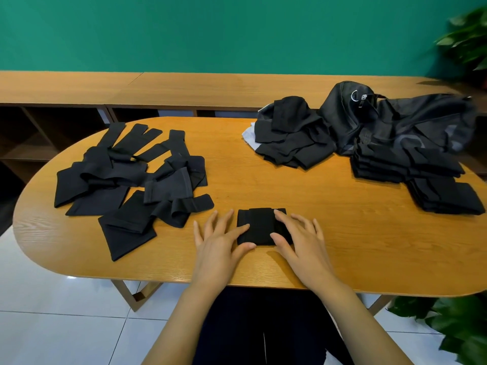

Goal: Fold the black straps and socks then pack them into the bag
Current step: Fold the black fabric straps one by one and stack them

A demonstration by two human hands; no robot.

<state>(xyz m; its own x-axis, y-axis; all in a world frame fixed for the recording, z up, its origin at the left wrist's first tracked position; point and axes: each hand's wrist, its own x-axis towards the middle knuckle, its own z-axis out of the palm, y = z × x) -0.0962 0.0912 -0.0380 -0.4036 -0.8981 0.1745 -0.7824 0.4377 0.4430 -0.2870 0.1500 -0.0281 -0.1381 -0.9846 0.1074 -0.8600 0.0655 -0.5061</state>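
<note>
A folded black strap (261,226) lies flat near the front edge of the wooden table (329,233). My left hand (220,245) rests on its left side with straight, spread fingers. My right hand (299,238) presses its right side the same way. A loose heap of unfolded black straps and socks (126,175) covers the table's left part. Folded black pieces sit in a pile (292,138) at the back and in a stack (427,177) on the right. The black bag (390,119) lies crumpled at the back right.
A long wooden shelf unit (131,88) runs behind the table under a green wall. Leafy plants stand at the upper right (469,40) and lower right (458,322). White floor tiles (52,312) show below the table's front edge.
</note>
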